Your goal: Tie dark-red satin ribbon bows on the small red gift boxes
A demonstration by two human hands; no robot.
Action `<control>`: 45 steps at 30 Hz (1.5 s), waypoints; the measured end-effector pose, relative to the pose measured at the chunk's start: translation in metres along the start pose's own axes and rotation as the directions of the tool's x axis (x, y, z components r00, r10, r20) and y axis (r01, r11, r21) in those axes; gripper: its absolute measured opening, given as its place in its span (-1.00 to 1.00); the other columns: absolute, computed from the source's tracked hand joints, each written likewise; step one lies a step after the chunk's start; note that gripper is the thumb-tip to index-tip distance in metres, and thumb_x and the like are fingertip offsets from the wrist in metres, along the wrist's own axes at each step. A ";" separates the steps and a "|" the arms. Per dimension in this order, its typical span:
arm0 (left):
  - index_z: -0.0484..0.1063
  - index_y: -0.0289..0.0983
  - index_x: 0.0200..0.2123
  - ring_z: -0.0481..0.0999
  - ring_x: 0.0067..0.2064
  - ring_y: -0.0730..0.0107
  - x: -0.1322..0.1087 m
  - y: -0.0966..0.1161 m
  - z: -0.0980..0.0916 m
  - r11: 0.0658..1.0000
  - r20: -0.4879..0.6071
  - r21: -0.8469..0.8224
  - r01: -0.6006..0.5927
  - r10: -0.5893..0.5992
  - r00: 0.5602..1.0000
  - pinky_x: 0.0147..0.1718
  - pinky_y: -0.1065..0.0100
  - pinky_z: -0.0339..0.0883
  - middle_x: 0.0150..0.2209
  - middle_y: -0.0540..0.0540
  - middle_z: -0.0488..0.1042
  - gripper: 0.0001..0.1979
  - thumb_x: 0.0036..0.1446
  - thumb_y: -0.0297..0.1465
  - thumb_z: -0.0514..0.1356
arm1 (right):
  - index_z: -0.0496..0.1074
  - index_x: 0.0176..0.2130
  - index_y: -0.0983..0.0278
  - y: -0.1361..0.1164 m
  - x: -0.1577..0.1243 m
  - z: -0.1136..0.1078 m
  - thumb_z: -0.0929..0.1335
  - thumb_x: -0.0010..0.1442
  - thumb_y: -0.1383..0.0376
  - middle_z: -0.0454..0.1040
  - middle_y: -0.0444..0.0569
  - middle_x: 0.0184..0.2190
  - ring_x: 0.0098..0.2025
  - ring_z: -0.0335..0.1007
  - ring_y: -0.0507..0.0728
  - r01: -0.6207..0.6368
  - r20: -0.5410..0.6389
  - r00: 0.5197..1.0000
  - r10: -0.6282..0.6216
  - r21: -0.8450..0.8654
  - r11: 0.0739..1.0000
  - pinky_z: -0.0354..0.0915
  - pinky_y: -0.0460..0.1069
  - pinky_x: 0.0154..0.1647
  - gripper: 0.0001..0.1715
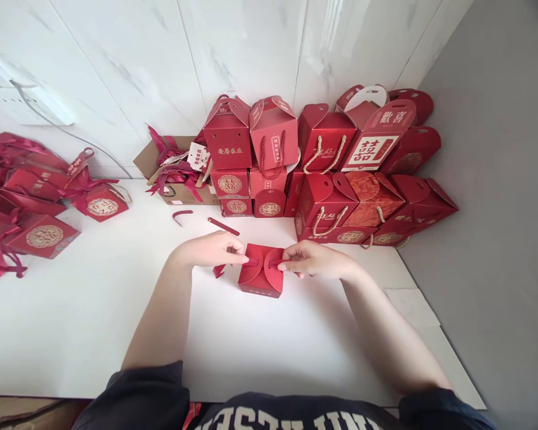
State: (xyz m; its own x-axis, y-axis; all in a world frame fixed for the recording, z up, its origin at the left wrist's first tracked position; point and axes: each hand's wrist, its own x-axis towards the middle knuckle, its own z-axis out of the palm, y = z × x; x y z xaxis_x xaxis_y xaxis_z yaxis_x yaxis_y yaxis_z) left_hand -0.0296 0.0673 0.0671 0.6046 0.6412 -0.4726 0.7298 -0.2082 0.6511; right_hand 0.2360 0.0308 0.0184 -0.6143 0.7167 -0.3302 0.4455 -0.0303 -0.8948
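Where both hands (222,249) (312,259) pinch it, the ribbon (253,262) is hidden.

Marbled wall tiles (246,48) along the far side, grey cable (67,126) below a wall socket (22,106) at far left, ribbon-tied boxes (45,236) on the left, cardboard carton (188,194) beside stacked red boxes (323,194), grey wall (488,197) at right

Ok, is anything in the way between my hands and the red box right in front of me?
Nothing visible is: your left hand and right hand are at the red box, pinching the ribbon at its top.
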 end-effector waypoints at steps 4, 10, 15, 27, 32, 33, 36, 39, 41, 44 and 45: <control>0.28 -0.26 -0.65 0.12 -0.59 0.51 -0.007 -0.012 -0.007 0.999 -0.083 0.011 0.050 -0.049 0.995 -0.59 0.40 -0.06 -0.62 0.03 0.21 -0.61 0.05 -0.12 0.17 | 0.44 -0.42 0.28 0.001 0.001 -0.001 0.34 0.15 -0.05 0.37 -0.16 -0.56 -0.53 0.14 -0.01 0.018 -0.019 1.000 -0.019 -0.051 0.999 0.06 -0.09 -0.50 -0.55; 0.42 -0.28 -0.54 0.34 -0.46 0.43 -0.023 -0.009 -0.020 0.998 0.011 0.000 -0.058 0.058 0.998 -0.44 0.39 0.19 -0.50 -0.04 0.43 -0.65 0.13 -0.15 0.15 | 0.41 -0.42 0.28 -0.007 -0.016 -0.010 0.31 0.21 -0.03 0.39 -0.14 -0.54 -0.50 0.19 0.00 0.062 -0.060 0.996 -0.066 -0.061 0.996 0.12 -0.08 -0.46 -0.56; 0.41 -0.27 -0.55 0.37 -0.48 0.40 -0.038 -0.007 -0.026 0.987 0.031 -0.120 -0.102 0.106 0.994 -0.49 0.39 0.23 -0.52 -0.06 0.40 -0.65 0.12 -0.15 0.19 | 0.35 -0.43 0.26 -0.015 -0.032 -0.016 0.30 0.22 -0.05 0.29 -0.15 -0.55 -0.51 0.23 0.02 0.092 -0.134 0.987 -0.084 0.054 0.994 0.23 -0.06 -0.48 -0.55; 0.36 -0.28 -0.70 0.24 -0.52 0.50 -0.037 0.010 -0.008 0.791 -0.420 -0.429 -0.437 0.254 0.871 -0.56 0.35 0.15 -0.38 -0.15 0.46 -0.55 -0.01 -0.07 0.28 | 0.28 -0.49 0.24 -0.035 -0.051 -0.012 0.42 0.16 0.08 0.18 -0.19 -0.55 -0.51 0.09 -0.01 0.450 -0.562 0.768 -0.308 0.132 0.883 0.13 -0.05 -0.47 -0.62; 0.51 -0.31 -0.58 0.43 -0.46 0.42 -0.043 0.025 0.003 0.723 -0.408 -0.520 -0.454 0.257 0.876 -0.54 0.37 0.25 -0.24 -0.23 0.57 -0.62 0.06 -0.11 0.27 | 0.29 -0.45 0.21 -0.043 -0.043 -0.008 0.52 0.01 0.13 0.27 -0.20 -0.55 -0.53 0.18 -0.01 0.558 -0.753 0.616 -0.230 0.211 0.803 0.25 -0.05 -0.49 -0.62; 0.56 -0.30 -0.51 0.45 -0.46 0.40 -0.045 0.026 0.005 0.697 -0.425 -0.528 -0.485 0.278 0.862 -0.54 0.36 0.28 -0.30 -0.22 0.58 -0.62 0.05 -0.08 0.27 | 0.30 -0.44 0.21 -0.045 -0.041 -0.008 0.53 -0.02 0.14 0.29 -0.21 -0.55 -0.53 0.21 0.00 0.574 -0.775 0.591 -0.223 0.210 0.792 0.26 -0.05 -0.49 -0.62; 0.63 -0.24 -0.25 0.52 -0.40 0.30 -0.051 0.031 0.010 0.634 -0.539 -0.489 -0.599 0.320 0.779 -0.43 0.29 0.40 -0.34 -0.18 0.61 -0.61 -0.03 -0.07 0.32 | 0.36 -0.32 0.18 -0.053 -0.036 -0.004 0.55 -0.07 0.18 0.36 -0.20 -0.51 -0.49 0.30 0.00 0.631 -0.832 0.508 -0.224 0.182 0.754 0.34 -0.04 -0.42 -0.62; 0.62 -0.15 -0.17 0.58 -0.26 0.20 -0.054 0.046 0.016 0.658 -0.696 -0.384 -0.648 0.256 0.671 -0.22 0.19 0.48 -0.30 -0.09 0.63 -0.66 -0.07 -0.20 0.38 | 0.37 -0.13 0.14 -0.064 -0.032 0.002 0.54 -0.04 0.21 0.41 -0.21 -0.47 -0.44 0.38 0.02 0.693 -0.864 0.436 -0.253 0.142 0.707 0.40 -0.02 -0.29 -0.52; 0.59 -0.10 -0.10 0.60 -0.21 0.20 -0.052 0.060 0.020 0.670 -0.785 -0.316 -0.672 0.213 0.581 -0.13 0.16 0.48 -0.32 -0.03 0.63 -0.64 -0.03 -0.27 0.38 | 0.35 -0.04 0.12 -0.072 -0.031 0.006 0.52 0.01 0.23 0.45 -0.20 -0.44 -0.40 0.43 0.03 0.723 -0.873 0.392 -0.289 0.098 0.684 0.42 0.00 -0.22 -0.48; 0.48 -0.09 0.06 0.61 -0.20 0.23 -0.044 0.079 0.023 0.651 -0.856 -0.250 -0.716 0.198 0.478 -0.12 0.21 0.49 -0.38 0.01 0.63 -0.46 -0.06 -0.35 0.41 | 0.32 0.04 0.10 -0.084 -0.031 0.015 0.50 0.06 0.26 0.52 -0.18 -0.39 -0.35 0.48 0.06 0.745 -0.883 0.314 -0.349 0.001 0.667 0.43 0.02 -0.20 -0.43; 0.51 -0.11 0.02 0.62 -0.22 0.24 -0.042 0.083 0.024 0.635 -0.863 -0.248 -0.731 0.198 0.465 -0.14 0.24 0.50 -0.39 0.00 0.63 -0.50 -0.06 -0.36 0.42 | 0.33 0.04 0.10 -0.088 -0.031 0.019 0.50 0.06 0.27 0.53 -0.17 -0.38 -0.34 0.48 0.06 0.750 -0.878 0.299 -0.374 -0.027 0.661 0.44 0.02 -0.21 -0.44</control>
State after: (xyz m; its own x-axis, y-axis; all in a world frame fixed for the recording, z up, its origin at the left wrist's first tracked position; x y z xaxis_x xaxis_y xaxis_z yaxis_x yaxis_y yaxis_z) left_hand 0.0134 0.0060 0.1269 0.1507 0.8941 0.4217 -0.0578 -0.4179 0.9066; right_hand 0.2040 -0.0018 0.1017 0.2217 0.8371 0.5002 -0.1486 0.5359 -0.8311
